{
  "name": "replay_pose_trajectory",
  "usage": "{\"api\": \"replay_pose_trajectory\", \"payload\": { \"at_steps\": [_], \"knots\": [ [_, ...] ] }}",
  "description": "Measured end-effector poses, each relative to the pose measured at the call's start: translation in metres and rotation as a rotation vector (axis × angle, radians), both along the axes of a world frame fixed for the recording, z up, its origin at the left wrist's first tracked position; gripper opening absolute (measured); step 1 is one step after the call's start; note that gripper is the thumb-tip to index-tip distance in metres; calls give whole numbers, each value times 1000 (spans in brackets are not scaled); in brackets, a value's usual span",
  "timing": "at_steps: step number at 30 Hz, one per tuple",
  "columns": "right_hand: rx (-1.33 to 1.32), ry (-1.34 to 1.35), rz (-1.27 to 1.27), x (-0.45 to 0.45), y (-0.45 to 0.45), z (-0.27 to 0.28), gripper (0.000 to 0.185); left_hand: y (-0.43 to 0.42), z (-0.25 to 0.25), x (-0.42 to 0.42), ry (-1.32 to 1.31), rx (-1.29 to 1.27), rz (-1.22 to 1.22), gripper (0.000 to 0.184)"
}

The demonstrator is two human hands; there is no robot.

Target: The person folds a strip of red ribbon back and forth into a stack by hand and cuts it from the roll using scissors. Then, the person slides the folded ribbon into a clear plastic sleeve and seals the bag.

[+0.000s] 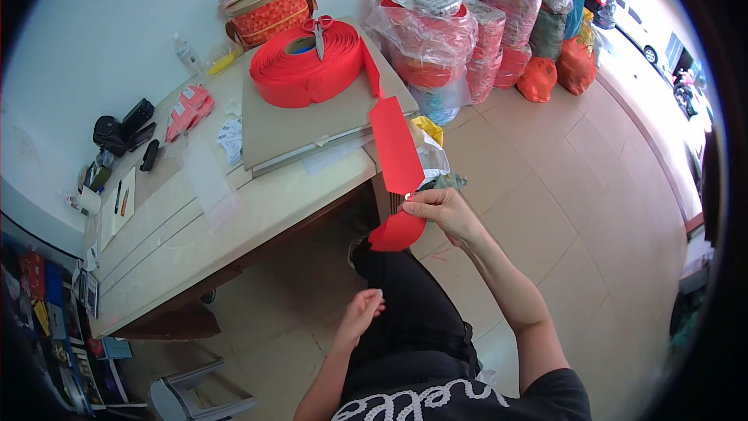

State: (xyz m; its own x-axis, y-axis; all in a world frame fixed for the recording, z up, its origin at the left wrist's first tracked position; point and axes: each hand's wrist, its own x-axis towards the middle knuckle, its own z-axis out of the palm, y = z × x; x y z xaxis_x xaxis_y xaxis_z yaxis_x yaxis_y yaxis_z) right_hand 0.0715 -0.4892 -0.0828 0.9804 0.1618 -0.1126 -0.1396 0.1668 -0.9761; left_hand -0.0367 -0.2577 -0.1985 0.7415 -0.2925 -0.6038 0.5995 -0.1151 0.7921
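My right hand pinches a wide red ribbon at a narrow point, where a small white spot shows. Above the pinch the ribbon runs in a flat, pointed-ended section up to the table; below it a loose curved piece hangs over my leg. The ribbon leads back to a large red ribbon roll lying flat on a grey-beige board. On top of the roll rest scissors with red handles. Over my lap, my left hand is curled closed; whatever its fingers hold, if anything, is hidden.
The table bears a red woven basket, a clear bottle, red packets and a notepad with pens. Plastic-wrapped red bundles and bags stand along the wall. A grey stool is at lower left.
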Motion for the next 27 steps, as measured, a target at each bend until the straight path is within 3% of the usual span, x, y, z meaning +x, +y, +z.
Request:
{"api": "replay_pose_trajectory", "payload": {
  "at_steps": [4, 7, 10, 11, 14, 15, 18, 21, 27],
  "knots": [
    [-60, 3, 59, -3, 5, -4, 18, -21, 59, -2, 410, -865, 84, 75],
    [-145, -67, 86, -16, 12, 5, 16, -44, 69, 31, 461, -1214, 167, 82],
    [-193, -51, 61, -37, 13, 9, 15, -57, 65, 58, 547, -1276, 371, 82],
    [9, 143, 50, -45, 13, 1, 14, -59, 57, 64, 397, -1339, 284, 67],
    [-185, 14, 25, -68, 14, 3, 14, -60, 42, 74, 202, -1031, 340, 53],
    [-204, -49, -20, -75, 15, -7, 15, -56, 25, 81, 298, -1156, 287, 43],
    [-321, -180, -149, -96, 19, -23, 11, -60, 34, 89, 263, -997, 305, 42],
    [-331, -230, -246, -111, 20, -32, 10, -67, 36, 95, 285, -1046, 238, 43],
    [-393, -283, -257, -137, 24, -36, 10, -76, 60, 100, 101, -1139, -183, 50]
  ]
}}
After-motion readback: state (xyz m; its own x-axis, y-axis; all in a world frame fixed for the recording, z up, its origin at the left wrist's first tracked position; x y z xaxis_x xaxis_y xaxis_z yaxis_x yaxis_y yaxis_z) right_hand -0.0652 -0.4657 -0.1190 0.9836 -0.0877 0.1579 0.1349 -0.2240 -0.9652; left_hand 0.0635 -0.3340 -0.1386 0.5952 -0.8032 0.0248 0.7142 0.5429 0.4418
